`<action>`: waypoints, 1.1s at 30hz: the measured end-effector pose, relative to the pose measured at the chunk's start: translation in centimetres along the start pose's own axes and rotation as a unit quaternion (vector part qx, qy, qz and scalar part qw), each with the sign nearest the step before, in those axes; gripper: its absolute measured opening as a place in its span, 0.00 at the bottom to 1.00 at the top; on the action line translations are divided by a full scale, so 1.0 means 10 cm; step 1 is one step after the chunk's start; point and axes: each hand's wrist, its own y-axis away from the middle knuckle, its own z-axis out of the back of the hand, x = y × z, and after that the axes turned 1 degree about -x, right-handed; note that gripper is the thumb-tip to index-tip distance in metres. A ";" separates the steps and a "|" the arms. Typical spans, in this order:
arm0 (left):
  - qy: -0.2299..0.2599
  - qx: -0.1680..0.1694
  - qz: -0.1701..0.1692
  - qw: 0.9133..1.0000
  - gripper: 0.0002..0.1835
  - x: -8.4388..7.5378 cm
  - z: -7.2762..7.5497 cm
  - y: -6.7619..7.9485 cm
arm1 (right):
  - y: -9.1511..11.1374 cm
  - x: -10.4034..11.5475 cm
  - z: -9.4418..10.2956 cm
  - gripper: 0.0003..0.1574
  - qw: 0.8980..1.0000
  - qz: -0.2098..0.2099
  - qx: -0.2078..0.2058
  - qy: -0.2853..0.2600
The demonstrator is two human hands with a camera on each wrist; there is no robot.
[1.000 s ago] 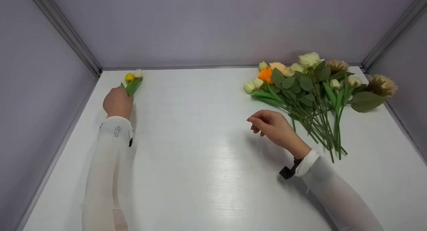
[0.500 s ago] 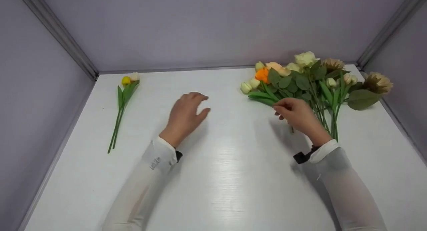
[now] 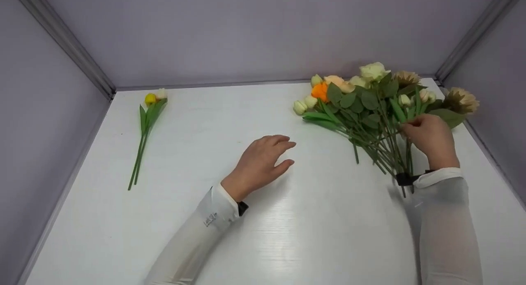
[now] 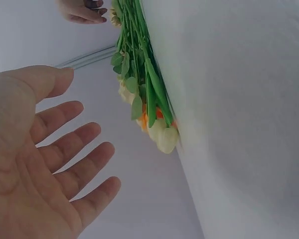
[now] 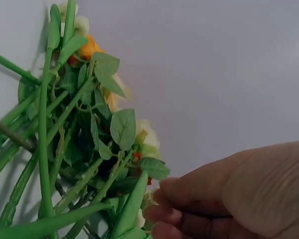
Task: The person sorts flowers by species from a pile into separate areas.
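My left hand (image 3: 263,163) hovers over the middle of the white table with its fingers spread. In the left wrist view its palm and fingers (image 4: 92,159) show, and nothing is in them. My right hand (image 3: 433,139) is over the right side of a pile of artificial flowers (image 3: 370,108). Its fingers are loosely curled, close to the stems and leaves of a pale tulip (image 3: 404,100). From the right wrist, the thumb and fingertips (image 5: 167,184) appear beside a green leaf, with nothing visibly gripped. Whether they touch it is hard to tell.
Two tulips, one yellow (image 3: 150,98) and one white (image 3: 161,94), lie at the table's left. The pile also has an orange flower (image 3: 319,91), cream roses and a brown sunflower-like bloom (image 3: 462,100) by the right wall. Grey panels (image 3: 263,34) enclose the table (image 3: 205,124).
My left hand let go of the yellow and white tulips and moved right to mid-table. My right hand travelled right from beside the pile to above its right-hand stems.
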 end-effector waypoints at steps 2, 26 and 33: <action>0.006 0.006 0.006 1.000 0.23 0.02 -0.01 0.01 | -0.01 -0.04 -0.02 0.26 1.000 -0.001 0.015 0.017; 0.025 0.016 0.006 1.000 0.20 0.03 -0.05 0.02 | -0.01 -0.32 0.08 0.23 0.985 -0.046 0.135 0.097; 0.026 0.020 0.007 0.999 0.19 0.05 -0.06 0.04 | -0.03 -0.32 0.14 0.21 0.979 -0.045 0.186 0.075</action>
